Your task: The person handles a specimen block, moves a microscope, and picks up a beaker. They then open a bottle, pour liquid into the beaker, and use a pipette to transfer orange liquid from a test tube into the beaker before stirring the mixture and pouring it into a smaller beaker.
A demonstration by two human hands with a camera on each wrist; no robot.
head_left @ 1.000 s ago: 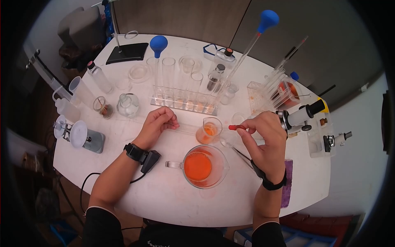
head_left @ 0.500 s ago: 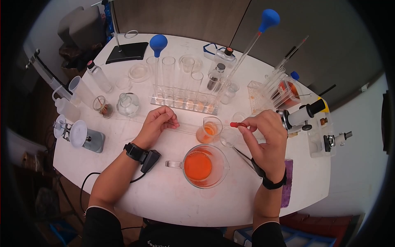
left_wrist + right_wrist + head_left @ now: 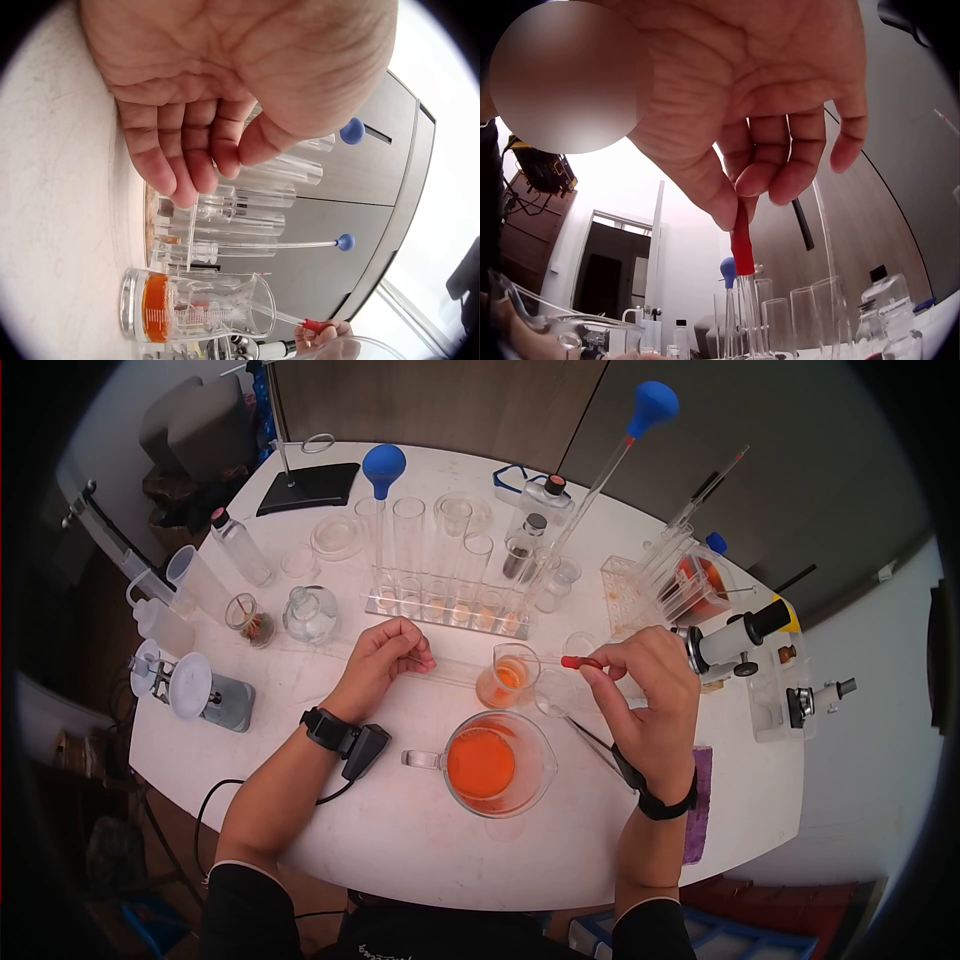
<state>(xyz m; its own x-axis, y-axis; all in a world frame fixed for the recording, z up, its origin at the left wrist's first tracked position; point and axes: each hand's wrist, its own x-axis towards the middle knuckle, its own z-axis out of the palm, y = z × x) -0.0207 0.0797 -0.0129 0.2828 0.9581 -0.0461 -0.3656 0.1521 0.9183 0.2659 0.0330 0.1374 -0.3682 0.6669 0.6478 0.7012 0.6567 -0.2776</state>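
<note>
My right hand [image 3: 645, 700] pinches the red rubber bulb [image 3: 741, 247] of a dropper between thumb and forefinger. The dropper's clear glass tube [image 3: 289, 316] slants into the mouth of a small beaker [image 3: 217, 307] with orange liquid in its bottom. To the left of this beaker, my left hand [image 3: 388, 662] pinches a thin clear glass rod [image 3: 193, 234], which points toward the beaker. A larger glass jug [image 3: 540, 780], also with orange liquid, stands in front of the small beaker, its handle turned left.
Behind the hands stands a clear test tube rack [image 3: 450, 622] with tubes. A round flask [image 3: 310, 615] and a balance [image 3: 190, 685] are on the left. A microscope [image 3: 735, 640] stands right of my right hand, and tweezers [image 3: 590, 740] lie near that wrist.
My right hand and the red bulb have shifted slightly to the right and away from me. The left hand, small beaker and jug have stayed in place.
</note>
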